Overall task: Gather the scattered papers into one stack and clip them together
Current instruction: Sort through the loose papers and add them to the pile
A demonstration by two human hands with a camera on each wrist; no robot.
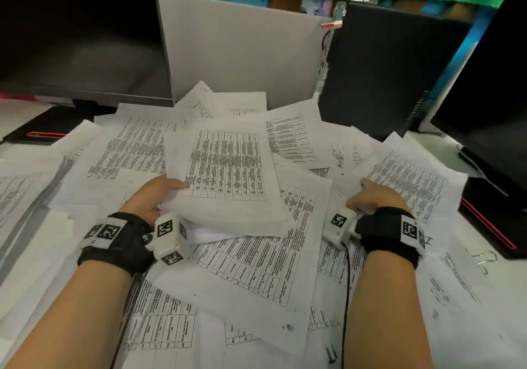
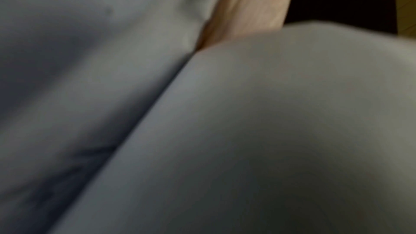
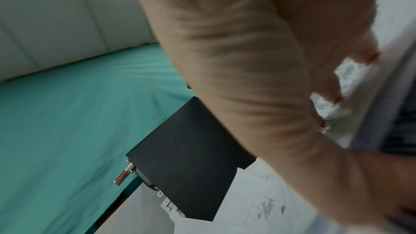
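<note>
Printed sheets with tables lie scattered over the desk [image 1: 251, 268]. My left hand [image 1: 155, 194] grips a small bundle of sheets [image 1: 228, 174] at its left edge, thumb on top, lifted slightly above the pile. My right hand [image 1: 373, 194] pinches the left edge of another sheet [image 1: 410, 180] at the right, fingers curled under it; in the right wrist view the fingers [image 3: 326, 86] curl against that paper [image 3: 382, 95]. The left wrist view shows only blurred grey paper [image 2: 270, 131] and a bit of my hand [image 2: 252, 6]. A paper clip [image 1: 484, 260] lies on a sheet at the right.
A dark monitor [image 1: 79, 32] stands back left, a black computer case [image 1: 382, 72] back right and another monitor [image 1: 490, 77] at far right. A grey partition [image 1: 242, 46] runs behind. A separate pile of sheets [image 1: 25, 191] sits at the left edge.
</note>
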